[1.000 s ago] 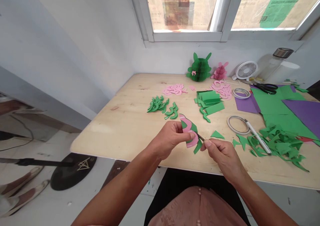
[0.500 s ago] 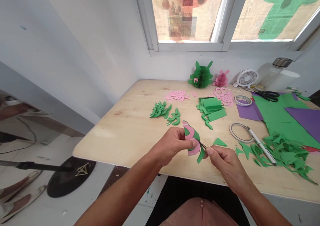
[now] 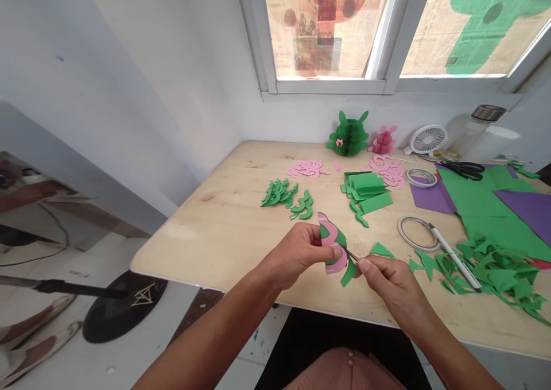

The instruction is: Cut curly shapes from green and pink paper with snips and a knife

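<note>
Bright daylight enters through the window (image 3: 387,28) at the top, softened by the paper covering its panes. The wooden counter (image 3: 232,229) is evenly lit, with a pale sheen near its left corner and only faint shadows. Wide-angle distortion bends the walls and counter edges. Focus is sharp at the center and softer toward the corners.

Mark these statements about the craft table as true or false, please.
1. The left hand holds a pink and green paper piece. True.
2. The black scissors are in the right hand. False: they lie far right on the table; that hand pinches a thin dark tool.
3. The white pen lies against a tape ring. True.
4. The white fan stands on the floor. False: it stands on the table, below the window.
</note>
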